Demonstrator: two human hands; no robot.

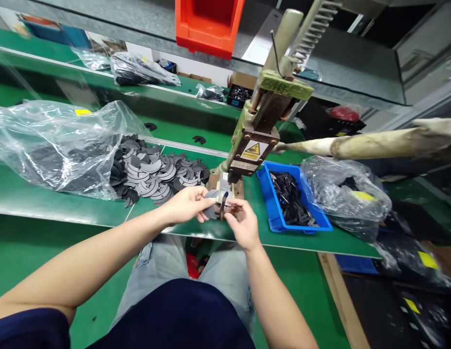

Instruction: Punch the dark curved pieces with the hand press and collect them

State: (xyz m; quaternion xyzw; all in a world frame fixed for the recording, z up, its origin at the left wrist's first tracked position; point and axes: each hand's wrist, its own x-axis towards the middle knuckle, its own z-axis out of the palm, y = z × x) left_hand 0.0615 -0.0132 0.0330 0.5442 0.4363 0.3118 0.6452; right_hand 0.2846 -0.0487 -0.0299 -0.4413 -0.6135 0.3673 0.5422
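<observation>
In front of the hand press, my left hand pinches a grey crescent-shaped piece between thumb and fingers. My right hand grips a dark curved strip held upright against that piece, at the front of the press base. How the two parts meet is partly hidden by my fingers. To the left lies a heap of grey and black curved pieces, some spilling from a clear plastic bag.
On the right stands a blue bin of small black parts, beside another plastic bag. The press's long lever reaches out to the right. An orange bin sits on the shelf above. Two loose curved pieces lie farther back.
</observation>
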